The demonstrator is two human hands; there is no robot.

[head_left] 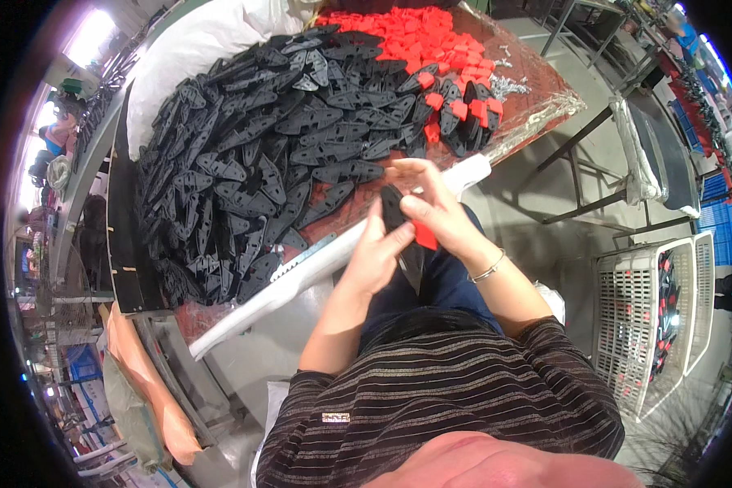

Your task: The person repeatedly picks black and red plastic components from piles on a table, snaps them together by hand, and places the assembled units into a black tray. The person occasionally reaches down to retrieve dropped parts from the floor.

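Over my lap, just off the table's near edge, my left hand is closed on a black pointed plastic part. My right hand pinches a small red plastic piece against that part's side; a bracelet circles the right wrist. The fingers partly cover where the two pieces meet, so I cannot tell whether they are joined. Beyond my hands lies a big heap of similar black parts, with a pile of red pieces at the far right of it. Several black parts with red pieces on them lie at the heap's right end.
The reddish table has a white padded near edge. A white sheet or sack borders the heap at the far left. White slatted crates with black and red parts stand on the floor at right, near a metal-legged bench.
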